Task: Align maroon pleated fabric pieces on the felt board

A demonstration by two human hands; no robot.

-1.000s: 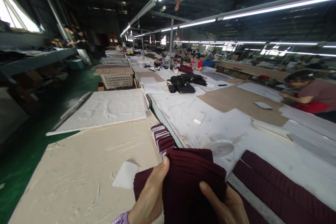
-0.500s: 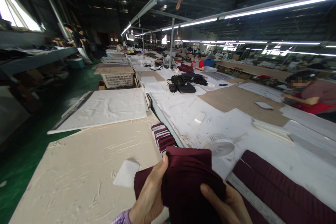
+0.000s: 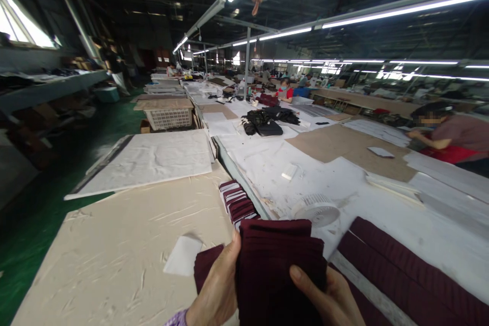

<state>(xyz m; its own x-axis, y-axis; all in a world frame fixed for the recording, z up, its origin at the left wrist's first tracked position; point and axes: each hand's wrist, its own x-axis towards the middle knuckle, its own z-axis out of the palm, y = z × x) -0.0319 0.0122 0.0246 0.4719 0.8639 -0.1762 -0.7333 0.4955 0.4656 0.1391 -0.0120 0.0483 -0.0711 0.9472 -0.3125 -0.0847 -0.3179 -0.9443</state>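
Observation:
Between my two hands is a stack of maroon fabric pieces [image 3: 280, 275], its top edges fanned into layers. My left hand [image 3: 219, 282] grips the stack's left side, thumb along the edge. On the right side my right hand [image 3: 330, 293] is closed round it, its thumb pressed on the front; the other fingers are mostly hidden behind. Another maroon piece [image 3: 206, 262] lies on the cream sheet just left of my left hand. Beyond the stack sits a row of maroon and white bundles [image 3: 237, 201]. Rows of overlapping maroon pieces [image 3: 405, 270] lie at the right.
A cream-covered table [image 3: 126, 244] holds a small white sheet [image 3: 183, 254]. On the white table to the right are a fan [image 3: 317, 211], a white box [image 3: 290, 171] and black garments [image 3: 267, 119]. A co-worker [image 3: 454, 132] leans over at the far right. A plastic crate [image 3: 170, 118] stands beyond.
The fabric stack has gone from bent and curved to flatter and more upright, its layers showing along the top right. Both hands keep their hold. The view has shifted slightly.

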